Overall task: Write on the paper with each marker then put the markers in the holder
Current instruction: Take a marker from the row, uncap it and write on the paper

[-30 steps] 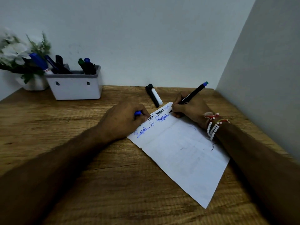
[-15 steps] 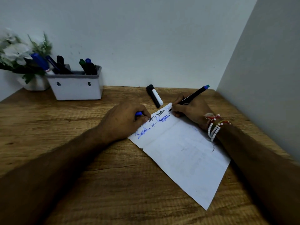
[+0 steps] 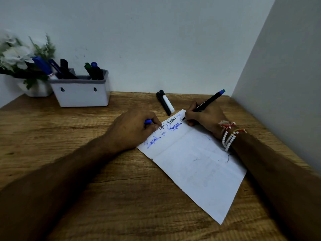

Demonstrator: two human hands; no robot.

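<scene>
Stored markers (image 3: 66, 72) are stood in the holder (image 3: 81, 96) at far left. A blue cap (image 3: 148, 121) is gripped in the curled fingers of the left hand (image 3: 132, 129), which is rested on the paper (image 3: 196, 164). Two loose markers (image 3: 165, 103) are laid just beyond it. A black marker (image 3: 208, 101) is pinched by the right hand (image 3: 206, 119), tip on the paper's top edge.
</scene>
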